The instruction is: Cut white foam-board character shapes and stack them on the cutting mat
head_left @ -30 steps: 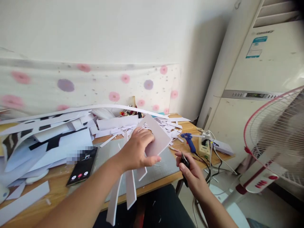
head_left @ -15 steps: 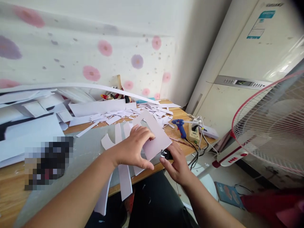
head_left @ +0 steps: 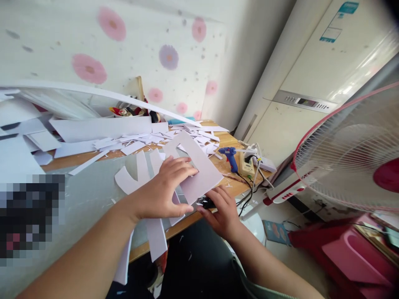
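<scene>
My left hand (head_left: 168, 189) is spread over a white board piece with a cut-out (head_left: 199, 170), thumb and fingers apart, the fingertips at its surface. Curled fingers of my right hand (head_left: 222, 211) grip a small black tool with a shiny metal end (head_left: 205, 202); its exact kind is hidden by the hand. The tool is close to the piece's near corner. Beneath and left of my left hand lie a curved white board piece (head_left: 126, 180) and a white strip (head_left: 156, 238) that sticks out past the table edge.
White offcuts (head_left: 134, 145) litter the back of the wooden table (head_left: 224, 135). A blue glue gun (head_left: 230, 158) is beside a power strip (head_left: 247, 164) with cables. The grey mat (head_left: 90, 195) covers the front. A fan (head_left: 346, 153) and a refrigerator (head_left: 280, 79) stand at right.
The camera view has shifted, so the scene sits further left and higher. My right hand with the black tool has moved slightly along the piece's near edge toward my left thumb.
</scene>
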`<state>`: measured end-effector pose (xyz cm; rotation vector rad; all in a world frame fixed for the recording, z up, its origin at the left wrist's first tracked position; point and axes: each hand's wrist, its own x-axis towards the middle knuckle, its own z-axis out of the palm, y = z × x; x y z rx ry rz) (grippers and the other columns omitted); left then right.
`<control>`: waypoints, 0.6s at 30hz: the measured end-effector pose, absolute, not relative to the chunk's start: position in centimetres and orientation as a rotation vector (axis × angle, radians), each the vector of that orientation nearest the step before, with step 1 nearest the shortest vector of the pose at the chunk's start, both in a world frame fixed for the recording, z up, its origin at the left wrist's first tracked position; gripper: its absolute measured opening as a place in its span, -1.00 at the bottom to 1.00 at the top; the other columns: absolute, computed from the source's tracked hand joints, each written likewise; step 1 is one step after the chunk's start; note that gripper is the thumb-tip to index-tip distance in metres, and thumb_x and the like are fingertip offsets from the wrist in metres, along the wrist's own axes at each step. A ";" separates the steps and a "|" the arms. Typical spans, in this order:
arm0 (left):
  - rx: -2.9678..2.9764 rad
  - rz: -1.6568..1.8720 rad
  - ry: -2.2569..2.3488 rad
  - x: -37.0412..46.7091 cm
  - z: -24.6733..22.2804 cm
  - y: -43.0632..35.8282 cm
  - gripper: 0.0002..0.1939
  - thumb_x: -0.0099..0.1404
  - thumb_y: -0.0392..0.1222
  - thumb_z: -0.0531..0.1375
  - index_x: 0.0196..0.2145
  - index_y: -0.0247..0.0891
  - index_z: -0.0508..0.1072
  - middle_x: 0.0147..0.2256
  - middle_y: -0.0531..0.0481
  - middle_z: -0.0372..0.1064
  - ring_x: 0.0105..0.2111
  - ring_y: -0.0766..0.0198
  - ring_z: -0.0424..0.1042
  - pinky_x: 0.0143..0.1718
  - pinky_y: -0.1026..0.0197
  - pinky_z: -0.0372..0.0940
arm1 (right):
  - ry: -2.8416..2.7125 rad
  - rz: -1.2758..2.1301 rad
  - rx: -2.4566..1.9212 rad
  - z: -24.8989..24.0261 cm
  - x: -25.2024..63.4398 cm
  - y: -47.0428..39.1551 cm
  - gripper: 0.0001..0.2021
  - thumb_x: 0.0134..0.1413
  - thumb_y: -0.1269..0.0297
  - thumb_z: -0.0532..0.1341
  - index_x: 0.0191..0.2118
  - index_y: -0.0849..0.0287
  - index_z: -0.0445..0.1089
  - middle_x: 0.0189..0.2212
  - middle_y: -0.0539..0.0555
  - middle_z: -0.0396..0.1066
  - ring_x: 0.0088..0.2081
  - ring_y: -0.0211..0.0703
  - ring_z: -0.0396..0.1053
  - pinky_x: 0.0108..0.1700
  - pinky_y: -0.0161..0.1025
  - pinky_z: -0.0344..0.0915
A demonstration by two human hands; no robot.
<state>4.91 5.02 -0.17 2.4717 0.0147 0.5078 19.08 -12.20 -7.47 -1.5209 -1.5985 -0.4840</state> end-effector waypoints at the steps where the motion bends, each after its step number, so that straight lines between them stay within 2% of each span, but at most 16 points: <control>1: 2.465 0.522 0.016 4.8 -0.2 5.1 -0.32 0.00 0.07 0.40 0.08 -0.14 0.40 0.10 -0.18 0.36 0.28 -0.23 0.07 0.35 -0.28 -0.34 | -1.602 -0.488 -1.513 -7.4 19.0 -12.1 -0.70 0.23 0.14 0.22 0.02 0.11 0.35 -0.37 0.11 0.45 -0.37 -0.05 0.34 -0.30 -0.14 0.30; 9: 2.352 0.664 -0.041 4.2 -0.8 5.1 -0.35 0.01 0.03 0.43 0.08 -0.08 0.47 0.09 -0.14 0.41 0.27 -0.25 0.12 0.35 -0.28 -0.32 | -1.628 -0.561 -1.435 -6.5 18.4 -11.2 -0.75 0.26 0.11 0.19 -0.05 0.12 0.36 -0.38 0.12 0.47 -0.36 -0.05 0.40 -0.29 -0.12 0.35; 14: 2.308 0.683 -0.038 4.2 -0.6 4.9 -0.36 -0.02 -0.01 0.44 0.05 -0.10 0.50 0.06 -0.14 0.43 0.25 -0.27 0.16 0.35 -0.28 -0.29 | -1.610 -0.585 -1.411 -6.4 18.6 -11.1 -0.70 0.26 0.11 0.20 0.02 0.12 0.33 -0.31 0.16 0.51 -0.29 0.00 0.44 -0.19 -0.07 0.38; 18: 2.302 0.671 -0.016 4.2 -0.7 5.0 -0.37 -0.03 -0.03 0.44 0.04 -0.07 0.50 0.07 -0.12 0.43 0.25 -0.27 0.15 0.36 -0.28 -0.32 | -1.584 -0.600 -1.403 -6.1 18.7 -11.1 -0.69 0.24 0.11 0.22 0.02 0.11 0.34 -0.34 0.14 0.50 -0.30 0.01 0.45 -0.19 -0.07 0.38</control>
